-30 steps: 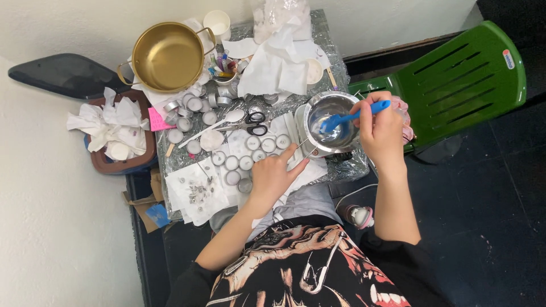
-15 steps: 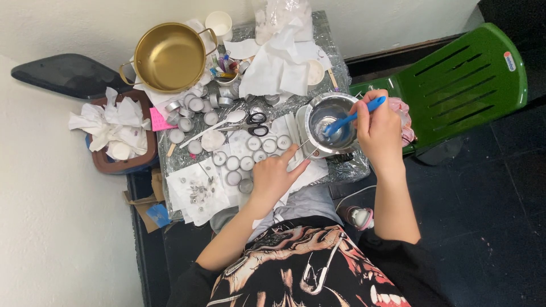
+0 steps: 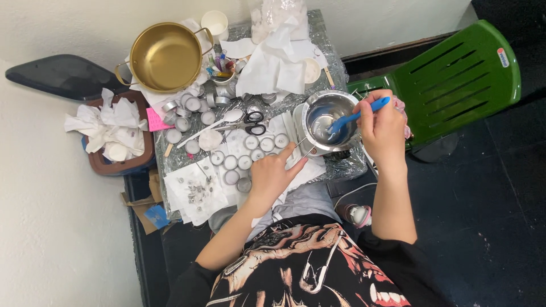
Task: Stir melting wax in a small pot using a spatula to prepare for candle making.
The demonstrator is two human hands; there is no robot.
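Right hand grips a blue spatula, slanting down-left into the steel bowl; left hand (fingers loose, holding nothing) rests beside the bowl's handle.

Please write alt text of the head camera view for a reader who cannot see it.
Seen from above, a person's right hand holds a blue spatula in a small steel pot, while the left hand touches the pot's wire handle. Small tealight cups, scissors and a gold pot crowd the table.
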